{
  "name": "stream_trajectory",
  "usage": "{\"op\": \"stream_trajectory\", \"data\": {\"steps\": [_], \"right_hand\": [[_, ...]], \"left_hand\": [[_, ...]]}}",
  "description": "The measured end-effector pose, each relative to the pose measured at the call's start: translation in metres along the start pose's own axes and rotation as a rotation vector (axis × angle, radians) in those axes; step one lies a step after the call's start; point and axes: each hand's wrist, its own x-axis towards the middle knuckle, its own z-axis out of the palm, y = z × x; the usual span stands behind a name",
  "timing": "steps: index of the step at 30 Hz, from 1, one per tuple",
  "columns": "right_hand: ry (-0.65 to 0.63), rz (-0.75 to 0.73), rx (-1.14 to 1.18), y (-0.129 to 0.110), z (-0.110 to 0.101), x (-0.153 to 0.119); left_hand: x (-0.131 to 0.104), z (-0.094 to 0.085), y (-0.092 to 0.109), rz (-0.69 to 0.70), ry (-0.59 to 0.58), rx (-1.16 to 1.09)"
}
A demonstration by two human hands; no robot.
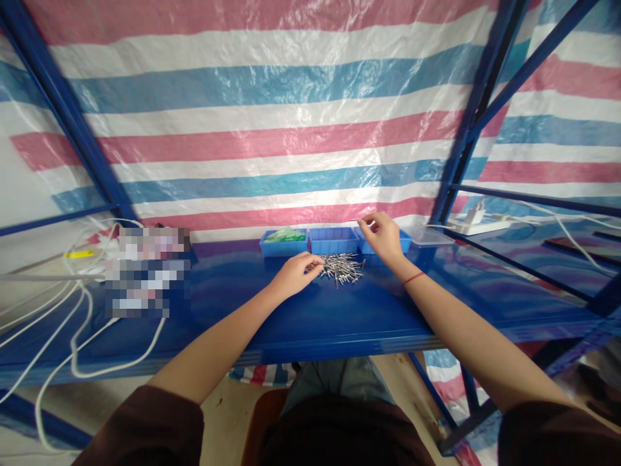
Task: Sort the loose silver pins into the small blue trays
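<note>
A loose pile of slender silver metal pieces (342, 268), like screws or rivets, lies on the blue tabletop (218, 291). At the pile's left edge is my left hand (298, 273), its thumb and fingers curled together; anything between them is too small to make out. My right hand (384, 236) hovers over the right blue bin (402, 240) and covers part of it. Its fingertips are pinched, and what they hold, if anything, cannot be seen. Beside that bin stand a middle blue bin (334, 244) and a left blue bin (283, 250) with green pieces (286, 235).
A clear plastic lid or tray (431, 235) lies right of the bins. A white power strip (478, 223) with cables sits farther right. White cables (90, 323) loop over the table's left side, near a blurred patch. Blue metal posts (466, 139) frame the table.
</note>
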Motion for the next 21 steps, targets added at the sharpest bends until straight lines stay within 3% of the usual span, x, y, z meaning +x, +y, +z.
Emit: {"op": "stream_trajectory", "data": {"steps": [4,7,13,21], "right_hand": [[-0.007,0.085,-0.230,0.034,-0.008,0.007],[-0.012,0.107,-0.245,0.042,-0.003,0.005],[-0.166,0.031,-0.116,0.022,0.011,0.000],[-0.392,-0.080,-0.012,-0.013,0.012,-0.013]], "left_hand": [[-0.002,0.002,-0.001,0.080,-0.109,0.127],[-0.002,0.005,-0.004,0.086,-0.169,0.192],[0.000,0.002,-0.004,0.133,-0.156,0.219],[-0.001,0.001,0.002,0.123,-0.143,0.206]]}}
